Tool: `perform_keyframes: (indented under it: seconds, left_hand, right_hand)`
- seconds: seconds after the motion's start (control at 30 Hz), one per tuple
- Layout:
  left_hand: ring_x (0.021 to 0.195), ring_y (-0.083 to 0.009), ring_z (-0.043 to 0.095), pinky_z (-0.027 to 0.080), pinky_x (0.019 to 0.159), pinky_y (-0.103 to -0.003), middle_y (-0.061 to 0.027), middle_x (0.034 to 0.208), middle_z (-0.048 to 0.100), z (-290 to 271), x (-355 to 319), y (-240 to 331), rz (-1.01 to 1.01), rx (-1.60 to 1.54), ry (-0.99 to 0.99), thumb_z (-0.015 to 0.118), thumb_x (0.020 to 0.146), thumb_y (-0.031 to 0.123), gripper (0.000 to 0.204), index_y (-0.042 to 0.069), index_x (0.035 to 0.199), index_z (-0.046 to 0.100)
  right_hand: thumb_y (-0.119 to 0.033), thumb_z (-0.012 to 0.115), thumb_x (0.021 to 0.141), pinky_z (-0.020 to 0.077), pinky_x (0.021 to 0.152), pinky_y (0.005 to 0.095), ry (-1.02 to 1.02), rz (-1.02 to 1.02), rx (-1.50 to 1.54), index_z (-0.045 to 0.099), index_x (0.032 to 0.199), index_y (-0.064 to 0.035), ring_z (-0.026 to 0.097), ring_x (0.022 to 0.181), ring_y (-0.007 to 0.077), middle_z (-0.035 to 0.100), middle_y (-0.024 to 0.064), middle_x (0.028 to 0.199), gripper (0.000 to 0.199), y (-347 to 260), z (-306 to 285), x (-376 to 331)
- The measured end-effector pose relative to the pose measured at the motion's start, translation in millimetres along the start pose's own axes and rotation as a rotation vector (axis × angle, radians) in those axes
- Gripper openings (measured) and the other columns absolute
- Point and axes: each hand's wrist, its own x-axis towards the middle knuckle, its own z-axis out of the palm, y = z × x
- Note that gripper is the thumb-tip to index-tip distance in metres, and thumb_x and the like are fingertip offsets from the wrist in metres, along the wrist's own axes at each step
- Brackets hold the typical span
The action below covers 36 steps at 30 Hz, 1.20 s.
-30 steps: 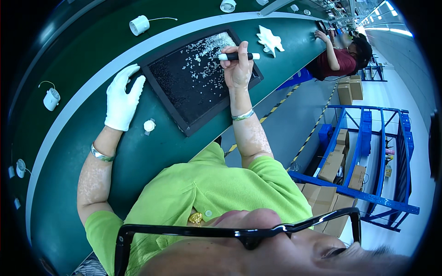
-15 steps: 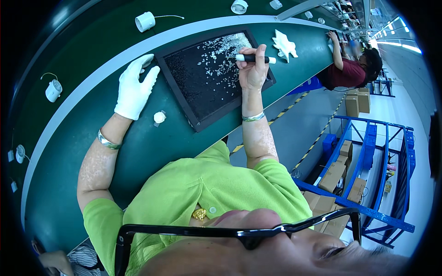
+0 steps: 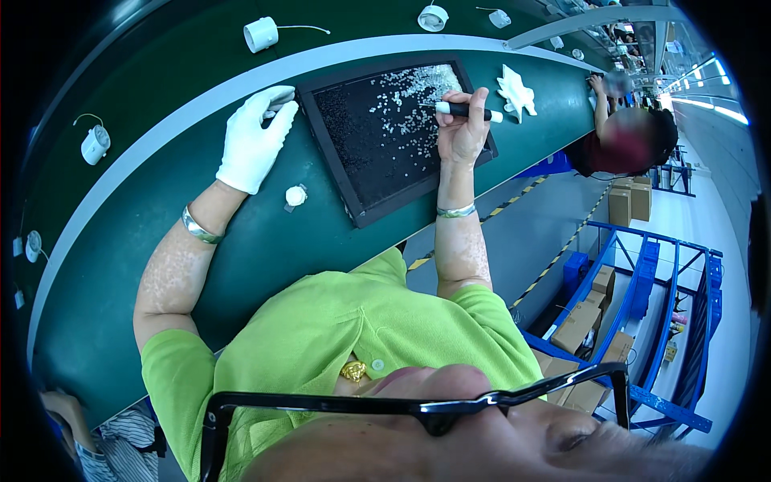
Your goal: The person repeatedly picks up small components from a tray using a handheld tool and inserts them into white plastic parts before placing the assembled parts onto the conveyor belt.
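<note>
Green bench (image 3: 201, 265): black tray (image 3: 385, 136) between hands; right hand (image 3: 462, 128) grips pen tool (image 3: 467, 111), gloved left hand (image 3: 253, 140) spread beside it.

Long dark green workbench (image 3: 161, 241) curving across frame | grey floor (image 3: 522, 233) with yellow-black striped tape, centre right | blue metal shelving (image 3: 642, 321) with brown cardboard boxes (image 3: 574, 325), lower right | bright ceiling lights (image 3: 707, 72), upper right

I see a lime-green short-sleeved shirt with a small gold ornament at the neckline, and black-framed glasses low in view. My left hand (image 3: 250, 140) wears a white glove; the right hand (image 3: 462, 128) is bare. Each wrist carries a silver bangle
</note>
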Motion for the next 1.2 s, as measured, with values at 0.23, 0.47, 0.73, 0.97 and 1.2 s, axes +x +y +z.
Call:
perform_keyframes:
  seconds: [0.23, 0.47, 0.73, 0.97, 1.2]
  left_hand:
    - [0.089, -0.019, 0.064, 0.048, 0.083, -0.03, -0.0115, 0.1, 0.067, -0.8, 0.7, 5.2, 0.008, -0.012, 0.022, 0.063, 0.085, 0.015, 0.028, 0.002, 0.11, 0.063]
    - [0.089, -0.0194, 0.063, 0.048, 0.083, -0.03, -0.0117, 0.1, 0.067, -0.1, 1.1, 1.9, 0.013, -0.015, 0.017, 0.062, 0.085, 0.015, 0.028, 0.002, 0.11, 0.063]
    - [0.089, -0.0197, 0.063, 0.048, 0.083, -0.029, -0.0111, 0.1, 0.067, 0.1, 1.3, 0.2, 0.032, -0.006, 0.008, 0.061, 0.085, 0.014, 0.027, 0.002, 0.11, 0.063]
    - [0.087, -0.0181, 0.063, 0.05, 0.079, -0.028, -0.0106, 0.1, 0.067, -2.1, 1.0, 9.3, -0.048, -0.067, -0.004, 0.061, 0.085, 0.011, 0.026, 0.002, 0.11, 0.063]
    - [0.082, -0.0191, 0.064, 0.051, 0.077, -0.03, -0.012, 0.096, 0.068, -3.6, -0.4, 9.1, -0.004, -0.054, 0.016, 0.061, 0.085, 0.011, 0.024, 0.001, 0.107, 0.063]
  right_hand:
    - [-0.039, 0.051, 0.095, 0.0378, 0.043, 0.023, 0.019, -0.018, -0.013, 0.058, 0.073, 0.0015, 0.048, 0.048, 0.0133, 0.06, 0.0134, 0.072, 0.046, -3.1, 1.9, -1.2]
    - [-0.038, 0.051, 0.095, 0.0381, 0.043, 0.0229, 0.01, -0.018, -0.012, 0.058, 0.073, 0.0015, 0.048, 0.048, 0.0128, 0.06, 0.0134, 0.073, 0.046, -1.6, -0.2, 0.9]
    - [-0.04, 0.05, 0.095, 0.0394, 0.046, 0.0248, 0.024, -0.002, -0.022, 0.06, 0.073, 0.0032, 0.048, 0.05, 0.015, 0.06, 0.0168, 0.076, 0.05, -2.0, -3.4, -0.2]
    - [-0.038, 0.051, 0.095, 0.037, 0.043, 0.0223, 0.011, -0.007, -0.01, 0.057, 0.073, 0.0009, 0.048, 0.048, 0.0123, 0.059, 0.0124, 0.072, 0.046, -2.7, 1.2, -0.7]
    - [-0.038, 0.049, 0.096, 0.0401, 0.048, 0.0252, -0.005, 0.008, 0.027, 0.059, 0.073, 0.002, 0.047, 0.05, 0.0147, 0.06, 0.0164, 0.077, 0.048, -5.8, -0.4, -3.9]
